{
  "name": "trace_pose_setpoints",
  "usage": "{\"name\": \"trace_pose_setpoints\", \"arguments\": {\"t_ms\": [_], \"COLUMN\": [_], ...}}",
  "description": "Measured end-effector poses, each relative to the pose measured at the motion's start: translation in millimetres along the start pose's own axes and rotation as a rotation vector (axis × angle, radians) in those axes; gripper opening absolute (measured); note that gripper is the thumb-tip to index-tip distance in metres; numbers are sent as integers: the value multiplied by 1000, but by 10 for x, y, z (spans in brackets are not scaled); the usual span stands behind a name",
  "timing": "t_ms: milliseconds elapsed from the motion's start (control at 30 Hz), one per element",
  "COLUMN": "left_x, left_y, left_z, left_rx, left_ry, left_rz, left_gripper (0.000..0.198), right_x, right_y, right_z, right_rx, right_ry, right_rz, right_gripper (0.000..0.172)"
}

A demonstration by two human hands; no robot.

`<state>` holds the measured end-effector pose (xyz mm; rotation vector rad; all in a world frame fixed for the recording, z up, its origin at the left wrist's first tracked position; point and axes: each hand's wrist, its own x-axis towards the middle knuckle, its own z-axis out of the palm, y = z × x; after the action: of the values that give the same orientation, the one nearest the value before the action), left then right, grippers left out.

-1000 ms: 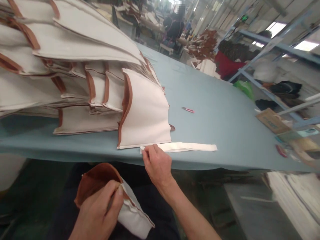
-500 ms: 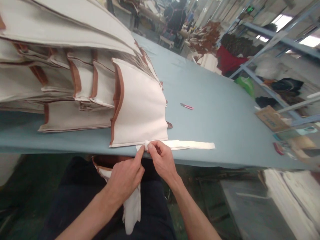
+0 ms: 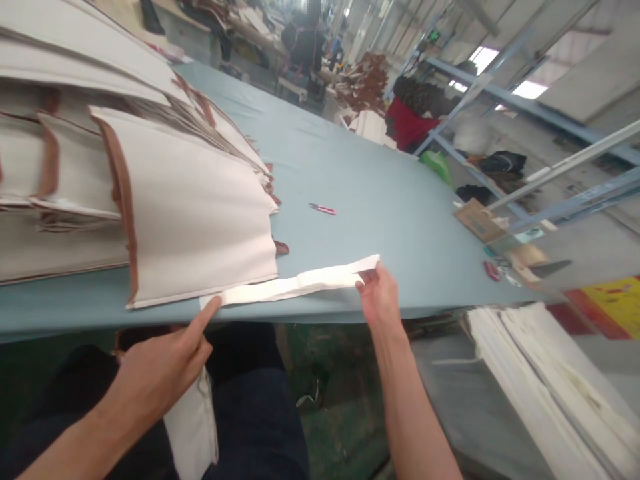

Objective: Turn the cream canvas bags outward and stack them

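One table (image 3: 400,200) bears bags (image 3: 190,220) at 10 o'clock and a white strip (image 3: 290,285) along its 6 o'clock edge. The left hand (image 3: 160,373) pins the strip's 9 o'clock end by one finger; if its curled fingers hold something, I cannot tell. The right hand (image 3: 380,300) pinches the 3 o'clock end, so better keep the strip taut and flat.

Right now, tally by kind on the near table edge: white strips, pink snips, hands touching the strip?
white strip: 1
pink snips: 1
hands on the strip: 2 (left hand fingertip on one end, right hand pinching the other)
Total: 4
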<state>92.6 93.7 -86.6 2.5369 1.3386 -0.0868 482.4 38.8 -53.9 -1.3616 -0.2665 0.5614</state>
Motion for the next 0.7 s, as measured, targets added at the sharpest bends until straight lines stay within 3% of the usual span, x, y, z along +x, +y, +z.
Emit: {"name": "trace_pose_setpoints", "arguments": {"t_ms": [67,200,333,400,533,700], "left_x": [-9,-28,-41,-37,8,30], "left_y": [-24,-15,27,49,81,73], "left_z": [51,24,-42,-52,-83,-204], "left_rx": [29,42,11,5,-106,-655], "left_ry": [57,85,66,57,70,193], "left_rz": [-8,7,13,1,-75,-203], "left_gripper": [66,62,62,64,68,73], "right_x": [304,823,1058,1035,741,68], "right_y": [-138,-420,-629,-695,-808,-941], "right_z": [-167,-352,-392,-372,-225,143], "right_rx": [21,51,73,75,82,128], "right_ry": [54,146,202,206,124,-120], "right_rz": [41,104,94,68,3,-48], "right_gripper": [27,40,43,40,19,25]}}
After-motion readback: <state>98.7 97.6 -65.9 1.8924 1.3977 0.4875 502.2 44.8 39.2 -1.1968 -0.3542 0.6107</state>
